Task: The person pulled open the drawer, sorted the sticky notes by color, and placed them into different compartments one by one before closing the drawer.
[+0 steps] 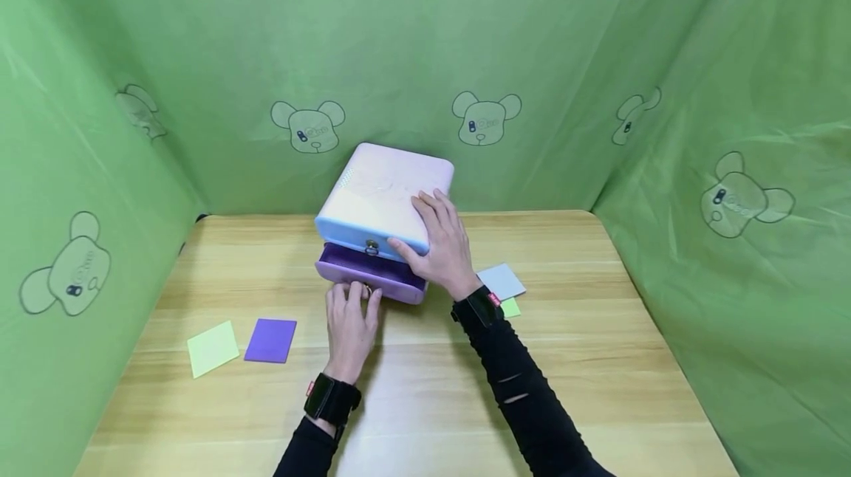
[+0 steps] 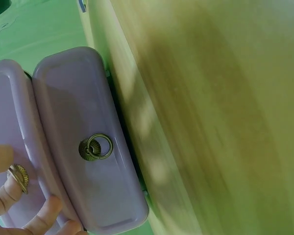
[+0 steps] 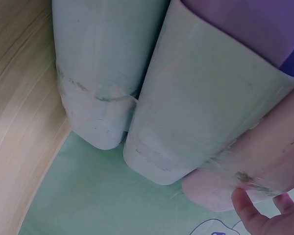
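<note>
A small stacked drawer cabinet (image 1: 392, 178) with a pale pink top stands at the back of the table. One purple drawer (image 1: 359, 276) below its blue-fronted top tier is pulled partway out, with no contents showing in the visible part. My left hand (image 1: 350, 325) pinches that drawer's brass ring pull (image 2: 22, 177) between thumb and finger. Beneath it, the bottom drawer (image 2: 83, 107) is closed, its own ring pull hanging free. My right hand (image 1: 443, 249) lies over the cabinet's top right edge, fingers spread. Clear tape (image 3: 230, 169) runs along the tiers' sides.
Left on the table lie a pale green paper square (image 1: 213, 348) and a purple square (image 1: 270, 340). Beside the right wrist, a pale blue square (image 1: 503, 281) partly covers a green one (image 1: 511, 308). Green curtains (image 1: 399, 41) enclose the back and sides.
</note>
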The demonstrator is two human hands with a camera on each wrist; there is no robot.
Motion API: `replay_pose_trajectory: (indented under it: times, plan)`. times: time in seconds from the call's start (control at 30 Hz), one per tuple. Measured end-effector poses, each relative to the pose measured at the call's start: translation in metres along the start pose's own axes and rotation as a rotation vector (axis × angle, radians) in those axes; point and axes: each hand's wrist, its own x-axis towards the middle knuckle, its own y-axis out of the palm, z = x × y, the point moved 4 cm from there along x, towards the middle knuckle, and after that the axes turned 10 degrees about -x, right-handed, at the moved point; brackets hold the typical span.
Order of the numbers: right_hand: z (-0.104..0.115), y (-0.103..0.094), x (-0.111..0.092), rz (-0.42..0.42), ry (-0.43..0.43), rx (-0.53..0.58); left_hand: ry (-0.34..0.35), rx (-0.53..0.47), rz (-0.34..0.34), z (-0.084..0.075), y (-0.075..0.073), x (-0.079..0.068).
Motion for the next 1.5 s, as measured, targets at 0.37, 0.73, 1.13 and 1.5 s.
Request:
replay_pose_trajectory:
  times: [0.37,0.73,1.13,1.5]
  plan:
    - [-0.002,0.004,0.001,-0.007,0.002,0.002,0.007,-0.007,-0.042,-0.001,-0.011,-0.015]
    - [-0.001,0.004,0.001,-0.006,0.008,0.005,0.013,0.008,-0.051,0.0,-0.023,-0.032]
    - [-0.003,0.004,0.001,-0.013,0.012,0.019,0.025,0.016,-0.054,-0.003,-0.033,-0.039]
    - [-0.002,0.004,0.001,-0.016,0.012,0.033,0.019,0.003,-0.05,-0.004,-0.04,-0.049]
